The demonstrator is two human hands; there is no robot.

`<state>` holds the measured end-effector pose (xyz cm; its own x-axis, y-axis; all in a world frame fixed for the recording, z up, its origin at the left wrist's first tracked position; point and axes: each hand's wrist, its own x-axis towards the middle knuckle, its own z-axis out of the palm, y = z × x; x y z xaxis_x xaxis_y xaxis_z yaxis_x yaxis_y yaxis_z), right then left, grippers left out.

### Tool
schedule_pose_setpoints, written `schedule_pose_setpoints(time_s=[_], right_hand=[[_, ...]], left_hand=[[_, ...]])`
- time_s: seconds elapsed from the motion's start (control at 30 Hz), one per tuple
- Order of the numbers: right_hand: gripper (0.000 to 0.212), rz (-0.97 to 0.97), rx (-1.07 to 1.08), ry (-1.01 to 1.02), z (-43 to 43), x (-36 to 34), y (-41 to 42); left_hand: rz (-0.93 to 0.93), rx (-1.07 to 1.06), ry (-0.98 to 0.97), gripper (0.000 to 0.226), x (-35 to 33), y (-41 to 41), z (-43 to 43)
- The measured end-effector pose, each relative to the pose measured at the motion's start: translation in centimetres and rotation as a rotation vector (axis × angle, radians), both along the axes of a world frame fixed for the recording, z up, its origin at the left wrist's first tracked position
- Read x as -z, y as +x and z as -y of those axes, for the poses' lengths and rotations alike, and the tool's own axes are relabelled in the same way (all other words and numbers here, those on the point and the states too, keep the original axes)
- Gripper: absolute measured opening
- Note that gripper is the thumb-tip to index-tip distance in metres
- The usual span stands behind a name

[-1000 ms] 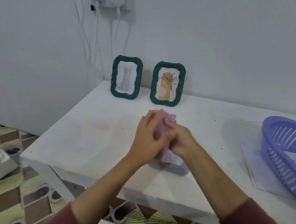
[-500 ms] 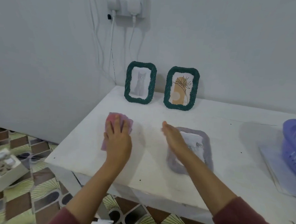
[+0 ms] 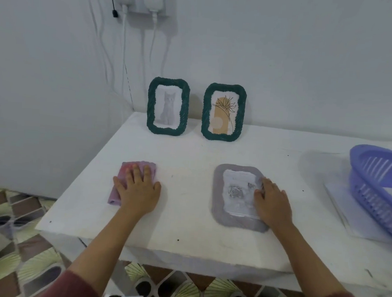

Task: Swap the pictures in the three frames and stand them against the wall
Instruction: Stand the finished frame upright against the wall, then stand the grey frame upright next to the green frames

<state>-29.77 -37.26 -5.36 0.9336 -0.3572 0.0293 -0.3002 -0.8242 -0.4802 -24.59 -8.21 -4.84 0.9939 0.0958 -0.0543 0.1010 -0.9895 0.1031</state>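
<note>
Now the pink backing [image 3: 133, 167] is pressed flat under the left hand [image 3: 138, 188], split from the grey frame [image 3: 238, 196] lying beneath the spread right fingers [image 3: 262, 189]; its picture [image 3: 238, 192] is exposed for swapping.

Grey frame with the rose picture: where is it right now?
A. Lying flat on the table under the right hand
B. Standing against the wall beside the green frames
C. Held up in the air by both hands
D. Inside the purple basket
A. The grey frame lies flat on the white table, with the right hand resting on its right side; only the two green frames stand at the wall.
</note>
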Motion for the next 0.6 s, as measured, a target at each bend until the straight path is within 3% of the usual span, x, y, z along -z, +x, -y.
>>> schedule_pose_setpoints(time_s=[0.07,0.13,0.23,0.33,0.4,0.47,0.53,0.6], right_hand=[[0.052,-0.005,0.03,0.09,0.2,-0.5,-0.4],[0.053,-0.022,0.096,0.057,0.7,-1.3,-0.9],[0.048,-0.137,0.16,-0.106,0.7,-2.1,-1.9],[0.04,-0.13,0.159,-0.127,-0.3,-1.7,-2.2],[0.03,-0.032,0.174,-0.018,-0.6,-1.2,-2.1],[0.035,0.023,0.197,0.103,-0.1,-0.7,-1.9],[0.029,0.058,0.231,0.243,0.7,-0.9,-2.0],[0.016,0.1,0.267,0.519,1.5,-1.6,-1.9]], left_hand=[[0.097,-0.016,-0.069,0.061,-0.9,-0.7,1.5],[0.184,0.028,-0.211,0.061,-1.6,-1.8,4.3],[0.01,0.151,-0.42,0.052,-1.3,-3.2,9.2],[-0.057,0.198,-0.456,0.038,-0.7,-3.7,12.2],[-0.063,0.179,-0.511,0.03,-0.6,-3.6,13.2],[-0.08,0.123,-0.673,0.012,-0.6,-3.2,13.5],[-0.096,0.063,-0.954,0.01,-0.9,-2.7,13.4],[-0.2,-0.005,-1.286,0.018,-2.0,-2.5,13.5]])
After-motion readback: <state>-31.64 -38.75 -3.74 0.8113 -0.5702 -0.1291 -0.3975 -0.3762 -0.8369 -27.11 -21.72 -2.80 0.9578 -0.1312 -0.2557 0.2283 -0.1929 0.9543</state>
